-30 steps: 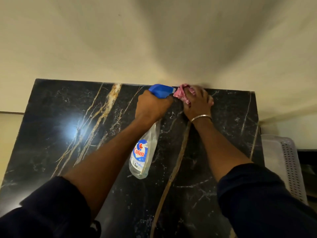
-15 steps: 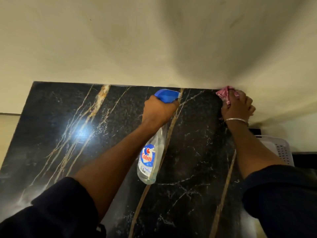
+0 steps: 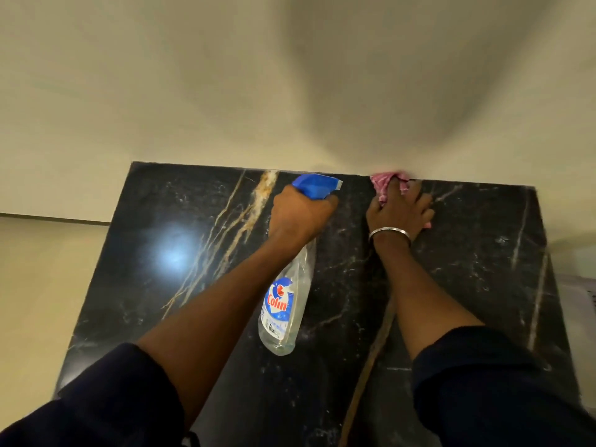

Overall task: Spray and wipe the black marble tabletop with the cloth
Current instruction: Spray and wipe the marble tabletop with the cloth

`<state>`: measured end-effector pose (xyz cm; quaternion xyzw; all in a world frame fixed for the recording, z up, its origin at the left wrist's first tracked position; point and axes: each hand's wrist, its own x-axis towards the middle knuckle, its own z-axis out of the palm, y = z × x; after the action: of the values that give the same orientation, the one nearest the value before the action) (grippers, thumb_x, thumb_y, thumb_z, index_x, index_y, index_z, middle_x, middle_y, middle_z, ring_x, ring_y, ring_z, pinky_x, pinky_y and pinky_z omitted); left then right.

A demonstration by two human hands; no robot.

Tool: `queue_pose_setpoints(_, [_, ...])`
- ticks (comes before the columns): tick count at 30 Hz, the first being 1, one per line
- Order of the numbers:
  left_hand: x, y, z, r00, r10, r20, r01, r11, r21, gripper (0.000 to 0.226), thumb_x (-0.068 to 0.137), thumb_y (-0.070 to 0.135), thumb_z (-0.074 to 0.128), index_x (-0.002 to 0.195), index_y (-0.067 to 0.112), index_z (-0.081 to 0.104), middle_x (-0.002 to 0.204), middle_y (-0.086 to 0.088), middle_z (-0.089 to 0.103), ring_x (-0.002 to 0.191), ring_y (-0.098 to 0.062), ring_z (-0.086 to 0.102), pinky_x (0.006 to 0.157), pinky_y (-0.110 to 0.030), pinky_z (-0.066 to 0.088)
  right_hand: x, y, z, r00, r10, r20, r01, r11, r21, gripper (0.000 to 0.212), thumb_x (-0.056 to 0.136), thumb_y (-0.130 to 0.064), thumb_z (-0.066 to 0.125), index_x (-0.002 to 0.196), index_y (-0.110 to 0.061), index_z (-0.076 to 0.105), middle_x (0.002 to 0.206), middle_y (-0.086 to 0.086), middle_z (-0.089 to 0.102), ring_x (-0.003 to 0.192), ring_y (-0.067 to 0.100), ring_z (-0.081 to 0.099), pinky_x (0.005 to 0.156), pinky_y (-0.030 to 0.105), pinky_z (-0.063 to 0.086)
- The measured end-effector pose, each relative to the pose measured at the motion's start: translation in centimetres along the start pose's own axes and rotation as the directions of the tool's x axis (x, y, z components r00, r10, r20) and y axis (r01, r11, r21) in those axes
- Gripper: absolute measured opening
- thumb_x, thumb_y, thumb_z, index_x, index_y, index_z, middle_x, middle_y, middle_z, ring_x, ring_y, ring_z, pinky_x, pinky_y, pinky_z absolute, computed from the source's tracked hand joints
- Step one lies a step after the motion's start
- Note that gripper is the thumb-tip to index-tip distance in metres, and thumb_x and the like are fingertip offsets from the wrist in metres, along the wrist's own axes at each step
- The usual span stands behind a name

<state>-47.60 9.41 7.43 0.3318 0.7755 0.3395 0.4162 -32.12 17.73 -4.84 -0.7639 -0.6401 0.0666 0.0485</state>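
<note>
The black marble tabletop [image 3: 467,269] with gold and white veins fills the lower part of the view. My left hand [image 3: 298,217] grips the neck of a clear spray bottle [image 3: 285,304] with a blue trigger head, held above the marble with its base towards me. My right hand [image 3: 398,212], with a metal bangle on the wrist, presses a pink cloth [image 3: 385,185] flat on the marble at the far edge, against the wall. Most of the cloth is hidden under the fingers.
A cream wall [image 3: 225,91] rises right behind the tabletop's far edge. A white perforated plastic basket [image 3: 580,295] stands past the right edge. Left of the table lies pale floor [image 3: 38,301]. A light glare shows on the marble's left half.
My right hand slid the cloth along the far edge to the right corner, then back left towards the middle. My left hand kept the bottle raised in about the same place.
</note>
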Motion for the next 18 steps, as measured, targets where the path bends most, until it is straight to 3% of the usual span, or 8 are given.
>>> queue_pose_setpoints(5, [2.6, -3.6, -8.4, 0.998, 0.022, -0.05, -0.022, 1.0, 0.017, 0.023, 0.082, 0.029, 0.07, 0.079, 0.031, 0.047, 0.083, -0.003, 0.065, 0.073, -0.014, 0.063, 0.078, -0.036, 0.059, -5.0, -12.1, 2.1, 0.998, -0.054, 0.021, 0.055, 0.998, -0.015, 0.05, 0.087, -0.043, 0.053, 0.132, -0.022, 0.051, 0.135, 0.016, 0.044, 0.113, 0.037, 0.043, 0.088, 0.047, 0.035])
queue_pose_setpoints(8, [3.9, -6.3, -14.1, 0.998, 0.0, -0.063, 0.001, 1.0, 0.009, 0.02, 0.08, 0.033, 0.071, 0.091, 0.026, 0.056, 0.083, -0.001, 0.066, 0.073, -0.012, 0.064, 0.076, -0.035, 0.059, -7.5, -17.9, 3.2, 0.999, -0.037, 0.003, 0.038, 0.999, -0.006, 0.052, 0.085, -0.044, 0.053, 0.132, -0.021, 0.051, 0.134, 0.016, 0.044, 0.112, 0.037, 0.044, 0.086, 0.047, 0.035])
queue_pose_setpoints(11, [5.1, -8.8, -19.0, 0.998, -0.037, -0.057, 0.037, 0.999, 0.001, 0.034, 0.08, 0.037, 0.072, 0.105, 0.02, 0.057, 0.087, -0.001, 0.068, 0.079, -0.014, 0.067, 0.079, -0.038, 0.059, -9.3, -22.2, 4.1, 1.0, -0.027, -0.008, 0.027, 1.0, -0.011, 0.051, 0.087, -0.044, 0.053, 0.132, -0.02, 0.05, 0.135, 0.017, 0.043, 0.114, 0.037, 0.043, 0.087, 0.047, 0.035])
queue_pose_setpoints(15, [6.2, -11.8, -24.2, 0.995, -0.02, -0.093, 0.023, 1.0, 0.022, 0.029, 0.08, 0.033, 0.071, 0.1, 0.015, 0.059, 0.085, -0.008, 0.069, 0.077, -0.022, 0.068, 0.077, -0.046, 0.06, -12.1, -28.6, 5.3, 0.997, -0.079, -0.002, 0.079, 0.997, 0.01, 0.052, 0.085, -0.042, 0.054, 0.132, -0.019, 0.05, 0.136, 0.018, 0.044, 0.121, 0.039, 0.042, 0.091, 0.05, 0.036])
queue_pose_setpoints(18, [7.0, -13.5, -27.1, 0.992, -0.013, -0.126, 0.018, 0.999, 0.038, 0.026, 0.083, 0.035, 0.069, 0.097, 0.016, 0.058, 0.081, -0.006, 0.066, 0.074, -0.021, 0.066, 0.077, -0.045, 0.059, -14.2, -33.7, 6.0, 0.99, -0.142, 0.019, 0.143, 0.99, -0.011, 0.055, 0.085, -0.045, 0.054, 0.134, -0.02, 0.048, 0.138, 0.017, 0.044, 0.12, 0.039, 0.042, 0.091, 0.049, 0.036])
